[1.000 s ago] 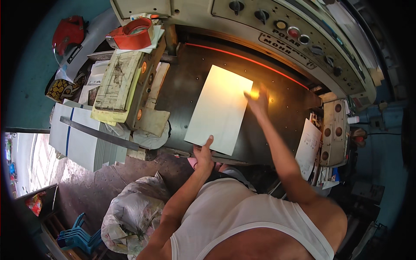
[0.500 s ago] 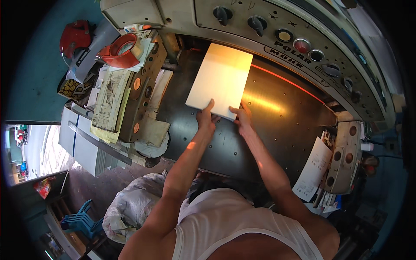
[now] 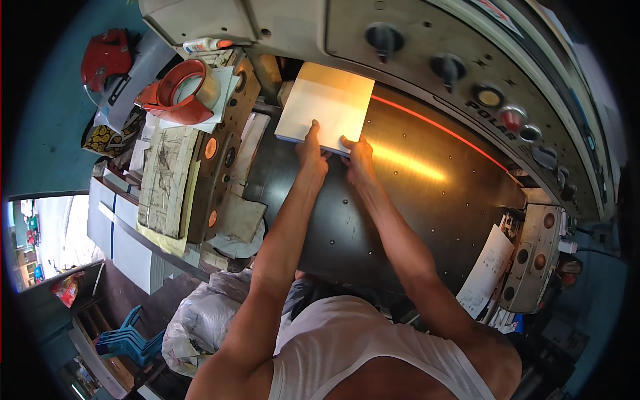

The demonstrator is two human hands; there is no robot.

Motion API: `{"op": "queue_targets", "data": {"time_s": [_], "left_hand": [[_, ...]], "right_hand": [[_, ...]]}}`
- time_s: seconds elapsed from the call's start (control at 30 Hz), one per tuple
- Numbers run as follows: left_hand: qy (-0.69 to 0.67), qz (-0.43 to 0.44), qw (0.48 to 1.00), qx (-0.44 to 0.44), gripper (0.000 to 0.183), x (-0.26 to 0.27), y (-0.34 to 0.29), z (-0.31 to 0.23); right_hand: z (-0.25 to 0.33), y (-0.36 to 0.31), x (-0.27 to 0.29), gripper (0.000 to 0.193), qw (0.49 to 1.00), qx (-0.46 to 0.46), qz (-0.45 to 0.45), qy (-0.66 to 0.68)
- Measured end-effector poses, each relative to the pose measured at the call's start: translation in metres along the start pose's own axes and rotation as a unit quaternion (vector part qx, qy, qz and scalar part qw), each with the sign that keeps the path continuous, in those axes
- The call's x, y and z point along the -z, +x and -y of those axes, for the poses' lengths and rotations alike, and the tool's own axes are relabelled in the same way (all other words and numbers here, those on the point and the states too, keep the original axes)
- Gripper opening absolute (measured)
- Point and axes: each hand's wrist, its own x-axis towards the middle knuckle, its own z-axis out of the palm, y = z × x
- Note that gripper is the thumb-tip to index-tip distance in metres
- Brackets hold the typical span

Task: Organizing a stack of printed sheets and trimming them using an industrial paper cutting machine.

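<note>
A thick stack of white paper (image 3: 327, 100) lies on the dark metal table (image 3: 400, 220) of a paper cutting machine, its far end under the machine's front. My left hand (image 3: 312, 152) grips the stack's near edge, thumb on top and fingers at the side or below. At the near right corner my right hand (image 3: 358, 157) holds it the same way, thumb on top. The undersides of both hands' fingers are partly hidden. A red light line (image 3: 440, 127) crosses the table to the right of the stack.
The machine's control panel (image 3: 467, 73) with knobs spans the far side. Left of the table, a red tape dispenser (image 3: 180, 93) sits on papers above a side block. A printed sheet (image 3: 485, 273) lies at the right. Plastic-wrapped bundles (image 3: 207, 320) stand near my left arm.
Both hands have moved the paper stack farther away and slightly left, deeper under the machine's front. The view has shifted a little too.
</note>
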Motion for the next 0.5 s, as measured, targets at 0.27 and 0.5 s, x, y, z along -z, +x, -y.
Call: {"op": "queue_targets", "data": {"time_s": [0.27, 0.5], "left_hand": [[-0.052, -0.081, 0.993, 0.069, 0.042, -0.04, 0.059, -0.016], [-0.007, 0.015, 0.999, 0.051, 0.049, -0.015, 0.043, -0.017]], "right_hand": [[0.015, 0.063, 0.0, 0.035, 0.997, 0.067, 0.029, 0.019], [0.025, 0.058, 0.002, 0.04, 1.0, 0.027, 0.008, 0.014]]}}
